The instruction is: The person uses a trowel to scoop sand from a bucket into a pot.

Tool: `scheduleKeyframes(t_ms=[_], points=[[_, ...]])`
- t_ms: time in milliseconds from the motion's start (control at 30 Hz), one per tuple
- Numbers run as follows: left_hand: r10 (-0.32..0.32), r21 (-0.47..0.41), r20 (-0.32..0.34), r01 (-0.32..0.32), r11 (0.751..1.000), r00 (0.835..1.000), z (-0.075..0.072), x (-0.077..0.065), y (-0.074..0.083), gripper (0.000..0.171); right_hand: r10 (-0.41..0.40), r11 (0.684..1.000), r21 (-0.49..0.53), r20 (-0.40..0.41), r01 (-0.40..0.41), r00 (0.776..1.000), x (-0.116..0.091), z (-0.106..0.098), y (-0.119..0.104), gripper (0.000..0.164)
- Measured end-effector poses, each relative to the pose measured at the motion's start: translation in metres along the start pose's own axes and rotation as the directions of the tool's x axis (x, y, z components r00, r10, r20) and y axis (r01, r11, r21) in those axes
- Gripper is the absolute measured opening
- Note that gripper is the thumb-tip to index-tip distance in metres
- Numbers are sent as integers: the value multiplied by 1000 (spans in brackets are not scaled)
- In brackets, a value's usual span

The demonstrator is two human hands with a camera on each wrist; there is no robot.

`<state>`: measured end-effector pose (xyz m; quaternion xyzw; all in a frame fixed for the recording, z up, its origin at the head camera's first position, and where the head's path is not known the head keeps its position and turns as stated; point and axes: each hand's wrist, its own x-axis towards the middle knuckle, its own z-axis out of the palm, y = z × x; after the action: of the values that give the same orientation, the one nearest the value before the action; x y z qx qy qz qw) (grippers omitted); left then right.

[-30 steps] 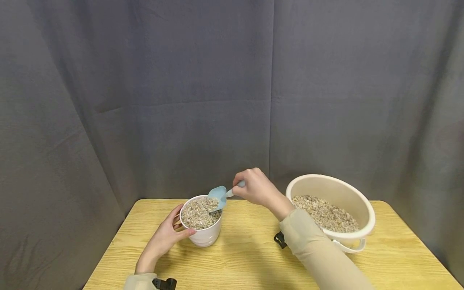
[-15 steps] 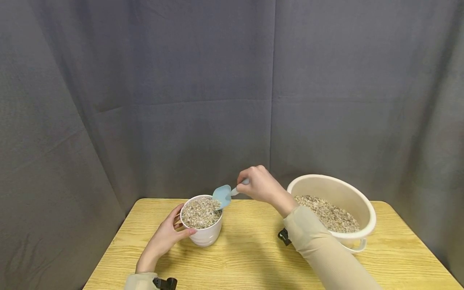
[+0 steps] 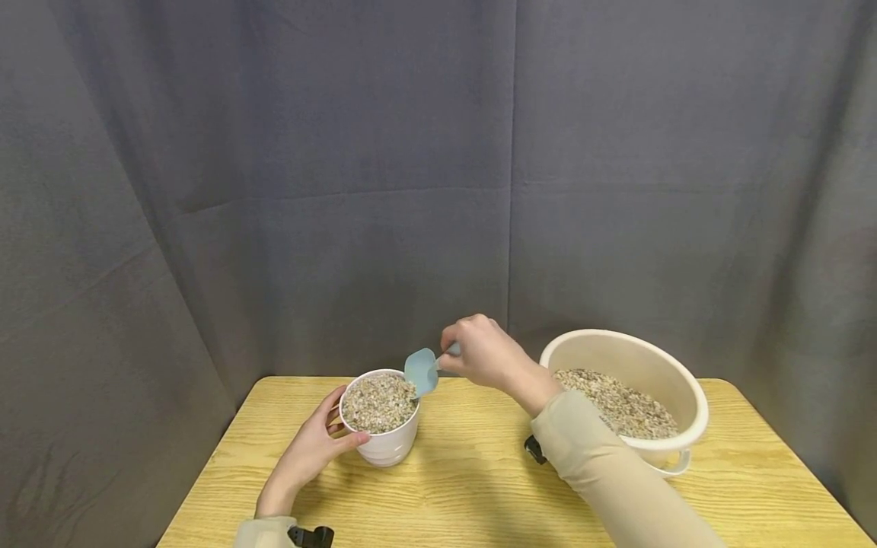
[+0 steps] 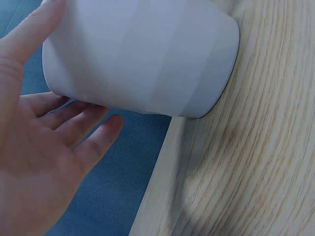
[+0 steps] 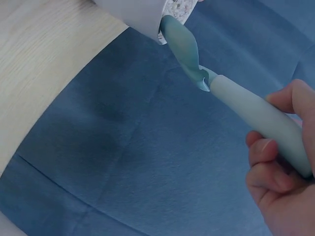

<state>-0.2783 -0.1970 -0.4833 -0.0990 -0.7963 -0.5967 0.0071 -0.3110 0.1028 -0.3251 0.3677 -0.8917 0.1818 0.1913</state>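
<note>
A white ribbed flowerpot (image 3: 389, 447) stands on the table, filled with coarse tan gravel (image 3: 378, 403) near its rim. My left hand (image 3: 308, 450) holds the pot from the left, thumb on the near side and fingers round the far side. The left wrist view shows the fingertips (image 4: 113, 125) along the pot's wall (image 4: 142, 54). My right hand (image 3: 485, 354) grips the handle of a light blue hand trowel (image 3: 421, 371). The blade's tip is at the pot's right rim, and the blade looks bare of gravel. In the right wrist view, fingers wrap the pale handle (image 5: 256, 113).
A large cream tub (image 3: 620, 352) with a handle stands at the right, partly filled with gravel (image 3: 620, 403). My right forearm passes in front of its left side. The wooden table (image 3: 452, 487) ends just behind the pot, where a grey curtain (image 3: 384, 190) hangs.
The trowel blade has drawn up and right, from in the gravel to the pot's right rim. The gravel heap there looks flatter. My left hand and the pot have stayed in place.
</note>
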Motion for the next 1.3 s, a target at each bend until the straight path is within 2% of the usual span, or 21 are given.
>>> scheduleKeyframes(t_ms=[400,567,1033,1300], points=[[8,18,-3,-8,1000,1000,-2,-2,-3,94,-112,983,-148,-11,109,994,1,4,-21,26],[16,13,2,-16,1000,1000,-2,-2,-1,93,-121,976,-181,-5,118,993,1,4,-24,27],[14,25,-5,-14,1000,1000,-3,1,-3,94,-169,961,-224,2,165,986,-1,4,-31,29],[4,-7,7,-4,1000,1000,-3,-1,0,93,-176,956,-241,-7,169,984,-1,2,-30,27]])
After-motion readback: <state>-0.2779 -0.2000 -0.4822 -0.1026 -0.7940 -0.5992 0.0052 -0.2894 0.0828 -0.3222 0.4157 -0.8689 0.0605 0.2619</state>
